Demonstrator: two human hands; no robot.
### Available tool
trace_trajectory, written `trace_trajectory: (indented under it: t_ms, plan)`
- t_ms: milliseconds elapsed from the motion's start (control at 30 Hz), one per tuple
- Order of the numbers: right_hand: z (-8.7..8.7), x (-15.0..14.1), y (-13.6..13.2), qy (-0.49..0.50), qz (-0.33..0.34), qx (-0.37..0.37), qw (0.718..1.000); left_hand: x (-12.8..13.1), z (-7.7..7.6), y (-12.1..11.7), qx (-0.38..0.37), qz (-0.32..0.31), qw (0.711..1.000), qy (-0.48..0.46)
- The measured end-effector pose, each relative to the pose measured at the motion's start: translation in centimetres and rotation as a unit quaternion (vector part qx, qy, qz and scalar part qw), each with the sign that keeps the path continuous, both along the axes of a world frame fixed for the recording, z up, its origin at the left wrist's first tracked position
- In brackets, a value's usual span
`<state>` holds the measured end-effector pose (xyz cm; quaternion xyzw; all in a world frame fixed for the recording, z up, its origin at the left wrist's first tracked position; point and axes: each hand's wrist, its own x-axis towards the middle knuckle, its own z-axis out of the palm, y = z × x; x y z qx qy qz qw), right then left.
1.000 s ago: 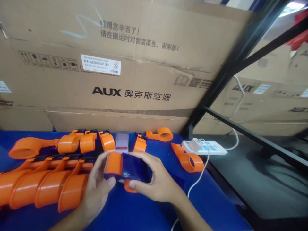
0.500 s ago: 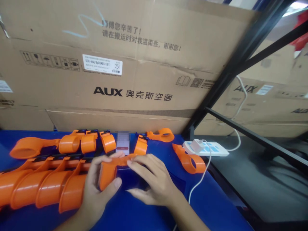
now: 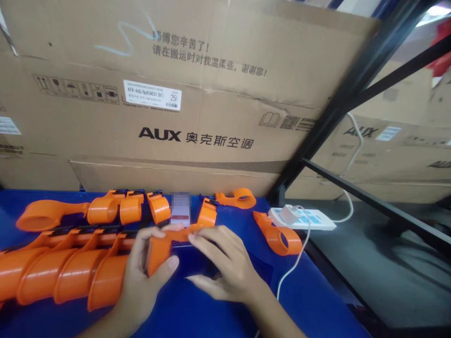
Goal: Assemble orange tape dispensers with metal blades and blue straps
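Note:
My left hand [image 3: 143, 277] is closed around an orange plastic tape dispenser [image 3: 160, 253], thumb on its front and fingers behind its upper edge. A serrated strip runs along the dispenser's left side. My right hand [image 3: 225, 265] grips the narrower right-hand part of the same dispenser with its upper fingers, while its thumb stays lower and apart. The underside of that part is hidden by the fingers. Just left of my left hand stands a row of orange dispensers [image 3: 107, 281] with wide curved bodies.
Several more orange dispensers [image 3: 130, 210] and a phone [image 3: 180, 213] lie along the back of the blue table [image 3: 211, 319]. On the right are another orange dispenser [image 3: 282, 239], a white power strip [image 3: 320, 220] and its cable. A large cardboard box [image 3: 218, 103] and black frame [image 3: 320, 131] stand behind.
The view has shifted very slightly. Both hands keep the same hold on the tape dispenser.

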<state>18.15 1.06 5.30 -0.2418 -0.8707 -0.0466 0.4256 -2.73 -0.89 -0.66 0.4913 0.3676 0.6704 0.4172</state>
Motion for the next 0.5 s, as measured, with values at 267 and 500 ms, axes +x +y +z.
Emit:
trace_trajectory:
  t_ms: [267, 500]
  plan:
    - [0.12, -0.21, -0.11, 0.001, -0.004, 0.003, 1.000, 0.48, 0.98, 0.16, 0.005, 0.004, 1.000, -0.021]
    - [0.01, -0.27, -0.37, 0.013, -0.012, 0.004, 1.000, 0.10, 0.57, 0.27, 0.006, -0.001, 1.000, -0.017]
